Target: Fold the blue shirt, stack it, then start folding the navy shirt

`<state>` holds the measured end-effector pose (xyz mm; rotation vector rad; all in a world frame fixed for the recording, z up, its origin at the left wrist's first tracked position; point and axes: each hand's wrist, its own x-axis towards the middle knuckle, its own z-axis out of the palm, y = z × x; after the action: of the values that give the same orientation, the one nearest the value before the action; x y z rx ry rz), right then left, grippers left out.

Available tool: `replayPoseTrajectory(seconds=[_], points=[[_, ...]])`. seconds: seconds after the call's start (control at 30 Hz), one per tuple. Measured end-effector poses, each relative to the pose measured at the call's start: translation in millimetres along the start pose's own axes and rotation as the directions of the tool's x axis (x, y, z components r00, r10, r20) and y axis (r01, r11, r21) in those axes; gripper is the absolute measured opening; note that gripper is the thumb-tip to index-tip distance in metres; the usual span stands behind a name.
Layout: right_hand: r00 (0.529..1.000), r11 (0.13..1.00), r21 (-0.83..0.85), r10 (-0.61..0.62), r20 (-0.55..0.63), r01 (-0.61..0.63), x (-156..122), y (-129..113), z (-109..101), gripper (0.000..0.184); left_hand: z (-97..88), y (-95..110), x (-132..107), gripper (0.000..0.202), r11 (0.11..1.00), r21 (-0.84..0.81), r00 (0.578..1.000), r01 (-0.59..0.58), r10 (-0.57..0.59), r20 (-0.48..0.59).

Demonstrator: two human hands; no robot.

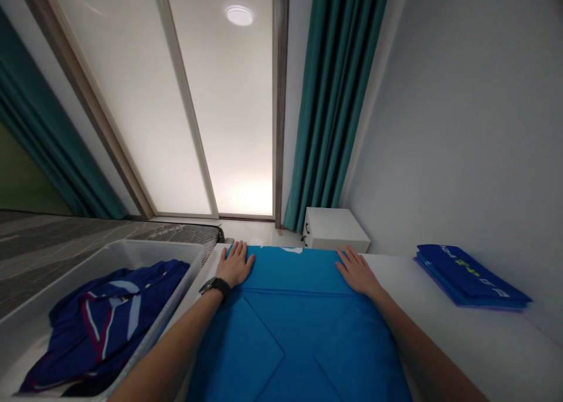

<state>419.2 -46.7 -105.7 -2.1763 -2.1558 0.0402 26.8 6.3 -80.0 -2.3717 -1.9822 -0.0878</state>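
Left arm (176, 343) and right arm (426, 349) reach out over a big blue cloth (294, 337). The left hand (235, 264) and right hand (358, 271) lie flat at its far end, one by each corner. Their fingers are spread open and grip nothing. The cloth runs long, away from the person. Left of the cloth sits a white bin (153, 249) holding dark blue clothes (105, 326). Right of it lies a folded blue pile (472, 276).

Bare left hand (235, 264) and right hand (358, 271), with a black wristwatch (214, 286) on the left wrist.
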Motion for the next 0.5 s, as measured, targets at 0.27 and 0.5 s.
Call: replayPoseTrajectory(seconds=[0.27, 0.5], points=[[0.999, 0.999, 0.032, 0.009, -0.039, -0.008, 3, 5, 9, 0.064, -25.6, -18, 21, 0.045, 0.993, 0.046, 0.992, -0.113, 0.11, 0.065], [0.992, 0.998, 0.063, 0.009, -0.122, -0.001, 9, 14, 24, 0.062, -41.2, -56, 55, 0.032, 0.965, 0.038, 0.951, -0.259, 0.248, 0.187]])
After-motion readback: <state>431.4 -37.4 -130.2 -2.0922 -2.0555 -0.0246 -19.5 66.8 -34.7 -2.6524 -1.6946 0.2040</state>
